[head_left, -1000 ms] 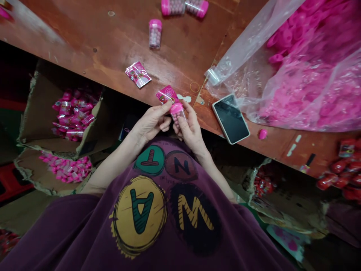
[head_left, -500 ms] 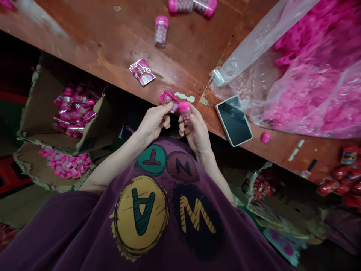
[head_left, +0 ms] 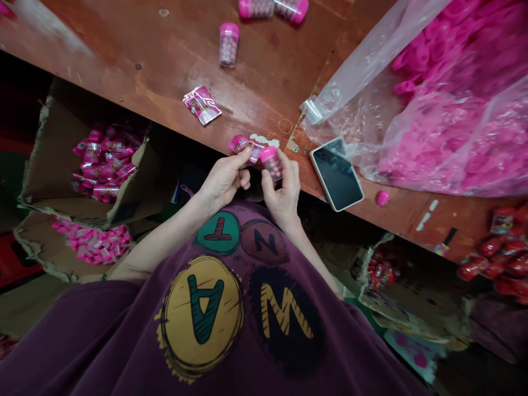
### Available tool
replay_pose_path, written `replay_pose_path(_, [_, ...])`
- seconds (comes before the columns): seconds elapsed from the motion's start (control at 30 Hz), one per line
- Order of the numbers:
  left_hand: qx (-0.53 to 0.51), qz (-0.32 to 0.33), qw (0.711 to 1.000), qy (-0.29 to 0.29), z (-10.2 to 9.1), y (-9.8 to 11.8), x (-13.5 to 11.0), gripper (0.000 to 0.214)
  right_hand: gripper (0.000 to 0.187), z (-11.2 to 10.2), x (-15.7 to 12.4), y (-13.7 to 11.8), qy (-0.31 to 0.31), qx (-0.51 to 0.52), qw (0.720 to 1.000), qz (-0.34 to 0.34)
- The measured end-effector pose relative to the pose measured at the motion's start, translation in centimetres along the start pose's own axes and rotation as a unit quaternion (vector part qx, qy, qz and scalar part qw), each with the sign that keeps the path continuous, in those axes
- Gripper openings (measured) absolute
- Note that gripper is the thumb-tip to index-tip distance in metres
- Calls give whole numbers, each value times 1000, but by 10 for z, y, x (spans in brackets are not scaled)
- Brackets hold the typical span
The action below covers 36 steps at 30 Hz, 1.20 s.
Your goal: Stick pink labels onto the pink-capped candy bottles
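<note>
My left hand (head_left: 225, 177) pinches a small pink printed wrapper (head_left: 242, 144) at the near edge of the brown wooden table (head_left: 173, 60). My right hand (head_left: 281, 190) grips a small clear jar with a pink cap (head_left: 270, 160), filled with pink balls. The wrapper's end touches the jar's cap. Both hands are close together just above my purple shirt.
Another pink wrapper (head_left: 202, 104) lies on the table; three more pink-capped jars (head_left: 228, 44) are farther back. A phone (head_left: 336, 174) lies to the right beside a big clear bag of pink caps (head_left: 445, 99). Cardboard boxes of pink packets (head_left: 103, 159) stand lower left; red packets (head_left: 499, 256) at right.
The wrapper has folded down from upright to flat against the jar's cap. The jar has tilted slightly in my right hand. Both hands stayed at the table edge.
</note>
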<state>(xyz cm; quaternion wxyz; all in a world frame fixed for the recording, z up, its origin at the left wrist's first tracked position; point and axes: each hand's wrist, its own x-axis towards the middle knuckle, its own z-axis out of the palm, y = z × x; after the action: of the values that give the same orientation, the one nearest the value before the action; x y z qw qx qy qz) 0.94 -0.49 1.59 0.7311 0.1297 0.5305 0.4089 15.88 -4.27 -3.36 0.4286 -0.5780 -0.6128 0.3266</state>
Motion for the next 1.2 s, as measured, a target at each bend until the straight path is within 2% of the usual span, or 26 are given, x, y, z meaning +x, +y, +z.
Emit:
replay_pose_path(0.23, [14,-4,999,-30,-2,-8,3,42,52,1,-6,2,-48,3,999,-7])
replay_pose_path(0.37, [32,-1,998,-48,-2,-9,2,43,57,1,-8,1,-71,51,996,1])
replay_pose_path(0.47, [32,0,997,-76,-3,-11,2,46,61,2,-10,-3,-93,144,983,71])
replay_pose_path(0.6, [26,-2,994,-106,-4,-13,1,45,65,5,-9,-5,-115,278,936,181])
replay_pose_path(0.83, [23,-26,993,-113,0,-7,4,41,75,6,-9,-10,-99,269,938,195])
replay_pose_path(0.93, [26,-23,994,-102,2,-6,5,45,77,3,-7,-13,-121,329,910,223])
replay_pose_path(1.1, [28,-11,994,-103,-2,-7,6,40,77,-8,1,-16,-163,474,817,284])
replay_pose_path(1.17, [35,-8,993,-116,-4,-9,6,39,78,-9,2,-17,-169,492,804,287])
replay_pose_path(1.2, [40,-7,992,-120,-4,-10,6,39,79,-8,2,-18,-168,486,810,280])
